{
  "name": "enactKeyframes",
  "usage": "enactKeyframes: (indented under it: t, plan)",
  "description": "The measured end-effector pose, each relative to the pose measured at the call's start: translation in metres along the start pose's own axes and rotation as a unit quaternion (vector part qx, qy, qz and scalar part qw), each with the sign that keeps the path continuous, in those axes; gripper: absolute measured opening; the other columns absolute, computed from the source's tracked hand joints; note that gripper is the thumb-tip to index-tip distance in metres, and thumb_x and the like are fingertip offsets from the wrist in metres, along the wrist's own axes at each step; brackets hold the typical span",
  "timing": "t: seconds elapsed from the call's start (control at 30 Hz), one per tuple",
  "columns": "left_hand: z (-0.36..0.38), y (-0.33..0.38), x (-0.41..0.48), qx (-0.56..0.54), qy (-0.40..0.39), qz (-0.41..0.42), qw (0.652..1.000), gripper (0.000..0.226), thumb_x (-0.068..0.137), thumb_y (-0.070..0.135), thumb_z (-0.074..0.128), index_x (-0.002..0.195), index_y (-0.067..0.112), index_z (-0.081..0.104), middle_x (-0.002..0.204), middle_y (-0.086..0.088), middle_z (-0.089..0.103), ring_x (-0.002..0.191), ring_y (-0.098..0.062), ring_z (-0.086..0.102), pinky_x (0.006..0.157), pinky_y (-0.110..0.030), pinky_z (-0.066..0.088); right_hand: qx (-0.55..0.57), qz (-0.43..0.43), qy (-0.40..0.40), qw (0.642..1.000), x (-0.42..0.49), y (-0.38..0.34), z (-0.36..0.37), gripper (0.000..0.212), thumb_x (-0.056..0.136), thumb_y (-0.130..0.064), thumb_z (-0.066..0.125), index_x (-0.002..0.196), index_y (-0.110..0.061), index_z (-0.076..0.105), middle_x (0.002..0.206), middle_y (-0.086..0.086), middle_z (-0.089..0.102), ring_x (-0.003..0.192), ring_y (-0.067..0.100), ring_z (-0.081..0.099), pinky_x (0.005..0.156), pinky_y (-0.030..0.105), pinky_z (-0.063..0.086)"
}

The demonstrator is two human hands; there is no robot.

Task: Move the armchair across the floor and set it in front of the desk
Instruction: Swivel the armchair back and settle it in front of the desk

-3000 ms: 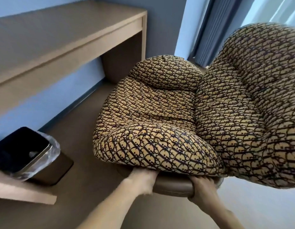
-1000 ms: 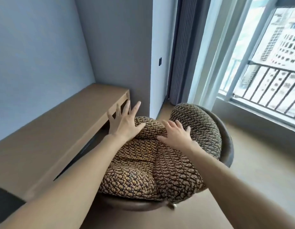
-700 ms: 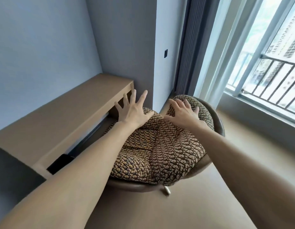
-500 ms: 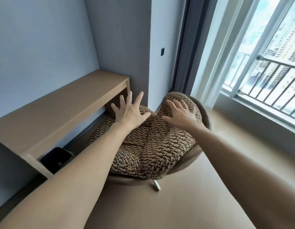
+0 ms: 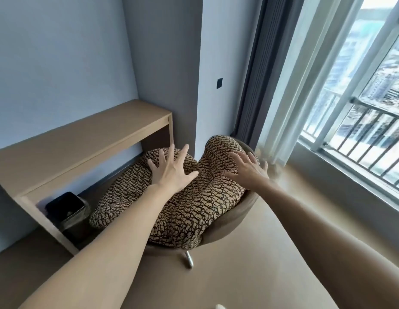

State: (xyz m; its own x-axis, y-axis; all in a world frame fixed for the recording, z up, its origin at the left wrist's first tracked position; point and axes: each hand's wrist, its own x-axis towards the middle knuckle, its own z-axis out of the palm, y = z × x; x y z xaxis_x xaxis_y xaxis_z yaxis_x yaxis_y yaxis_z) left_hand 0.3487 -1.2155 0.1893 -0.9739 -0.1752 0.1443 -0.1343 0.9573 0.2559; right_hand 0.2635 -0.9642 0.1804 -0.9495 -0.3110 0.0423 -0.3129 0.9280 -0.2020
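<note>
The armchair (image 5: 194, 210) has yellow-and-black patterned cushions in a brown shell on a metal leg. It stands on the floor right in front of the light wooden desk (image 5: 78, 139), its seat side toward the desk. My left hand (image 5: 171, 170) is stretched out over the cushions with fingers spread, holding nothing. My right hand (image 5: 247, 168) is also spread, near the top of the chair back by the shell's rim; whether it touches the chair I cannot tell.
A black waste bin (image 5: 67, 208) with a clear liner sits under the desk, just left of the chair. A grey wall column (image 5: 167, 74) stands behind the desk's end. Curtains (image 5: 261, 74) and a railed window (image 5: 354, 108) are to the right. Beige floor (image 5: 250, 253) lies around the chair.
Three seconds ago both hands gripped the chair's lower rim; now they are off it and spread above the cushions. Over the last second my view drew back and the bin came into sight.
</note>
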Motion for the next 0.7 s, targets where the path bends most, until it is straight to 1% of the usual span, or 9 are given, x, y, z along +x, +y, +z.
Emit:
enactKeyframes:
  t: [0.1, 0.23, 0.37, 0.43, 0.5, 0.53, 0.6, 0.67, 0.7]
  plan:
    - [0.03, 0.027, 0.031, 0.007, 0.002, -0.017, 1.0, 0.095, 0.085, 0.075, 0.051, 0.157, 0.045, -0.002, 0.171, -0.006, 0.002, 0.154, -0.041, 0.005, 0.114, -0.076, 0.011, -0.008, -0.005, -0.013, 1.0, 0.038, 0.05, 0.006, 0.082, 0.087, -0.073, 0.05, 0.155, -0.045, 0.015, 0.168, -0.007, 0.014, 0.155, 0.022, 0.003, 0.115, 0.076, 0.007]
    - [0.084, 0.064, 0.092, 0.012, -0.005, -0.044, 0.999, 0.098, 0.086, 0.071, 0.054, 0.157, 0.043, -0.007, 0.171, -0.007, 0.002, 0.155, -0.04, 0.004, 0.115, -0.076, 0.009, 0.005, -0.009, -0.047, 0.999, 0.103, 0.12, 0.031, 0.082, 0.088, -0.068, 0.055, 0.155, -0.044, 0.014, 0.168, -0.003, 0.012, 0.155, 0.025, 0.004, 0.114, 0.078, 0.009]
    - [0.125, 0.105, 0.152, -0.003, -0.02, -0.097, 0.995, 0.097, 0.087, 0.07, 0.054, 0.157, 0.044, -0.007, 0.172, -0.008, 0.001, 0.155, -0.04, 0.003, 0.116, -0.074, 0.007, -0.013, -0.034, -0.148, 0.988, 0.155, 0.179, 0.072, 0.085, 0.088, -0.062, 0.061, 0.155, -0.043, 0.012, 0.169, -0.003, 0.008, 0.154, 0.028, 0.003, 0.114, 0.076, 0.016]
    - [0.135, 0.122, 0.178, -0.006, -0.007, -0.114, 0.993, 0.096, 0.087, 0.07, 0.055, 0.157, 0.045, -0.006, 0.171, -0.008, 0.001, 0.155, -0.04, 0.003, 0.116, -0.074, 0.006, -0.034, -0.053, -0.218, 0.974, 0.176, 0.203, 0.092, 0.094, 0.084, -0.058, 0.068, 0.156, -0.042, 0.01, 0.169, -0.003, 0.003, 0.154, 0.03, -0.001, 0.114, 0.076, 0.016]
    - [0.136, 0.131, 0.195, 0.0, 0.005, -0.131, 0.991, 0.096, 0.087, 0.07, 0.055, 0.157, 0.045, -0.006, 0.171, -0.009, 0.003, 0.155, -0.04, 0.005, 0.116, -0.074, 0.007, -0.068, -0.084, -0.275, 0.955, 0.191, 0.219, 0.109, 0.105, 0.079, -0.053, 0.077, 0.156, -0.042, 0.007, 0.169, -0.002, 0.001, 0.154, 0.033, -0.001, 0.113, 0.077, 0.017]
    - [0.136, 0.133, 0.202, 0.005, 0.013, -0.142, 0.99, 0.097, 0.087, 0.07, 0.056, 0.157, 0.045, -0.005, 0.171, -0.009, 0.003, 0.155, -0.04, 0.005, 0.116, -0.074, 0.007, -0.085, -0.107, -0.299, 0.944, 0.198, 0.226, 0.118, 0.108, 0.078, -0.048, 0.08, 0.156, -0.043, 0.005, 0.169, -0.001, 0.001, 0.154, 0.033, 0.003, 0.113, 0.078, 0.017]
    - [0.136, 0.135, 0.213, 0.012, 0.026, -0.164, 0.986, 0.096, 0.087, 0.069, 0.057, 0.158, 0.044, -0.003, 0.171, -0.009, 0.004, 0.155, -0.039, 0.006, 0.116, -0.074, 0.007, -0.127, -0.156, -0.334, 0.921, 0.208, 0.234, 0.134, 0.114, 0.078, -0.042, 0.083, 0.155, -0.046, 0.0, 0.169, 0.002, 0.003, 0.151, 0.031, 0.022, 0.114, 0.076, 0.018]
    - [0.139, 0.134, 0.217, 0.02, 0.035, -0.182, 0.983, 0.096, 0.086, 0.07, 0.057, 0.158, 0.044, -0.002, 0.171, -0.009, 0.005, 0.155, -0.04, 0.007, 0.117, -0.074, 0.006, -0.162, -0.193, -0.333, 0.909, 0.212, 0.24, 0.147, 0.118, 0.076, -0.044, 0.084, 0.155, -0.048, -0.004, 0.168, 0.003, 0.008, 0.14, 0.029, 0.045, 0.114, 0.07, 0.023]
    - [0.143, 0.134, 0.216, 0.027, 0.039, -0.192, 0.98, 0.097, 0.086, 0.07, 0.057, 0.158, 0.044, -0.002, 0.171, -0.009, 0.006, 0.155, -0.04, 0.008, 0.117, -0.074, 0.005, -0.17, -0.209, -0.315, 0.91, 0.214, 0.243, 0.154, 0.119, 0.075, -0.045, 0.084, 0.154, -0.049, -0.005, 0.166, 0.003, 0.013, 0.134, 0.028, 0.051, 0.113, 0.066, 0.027]
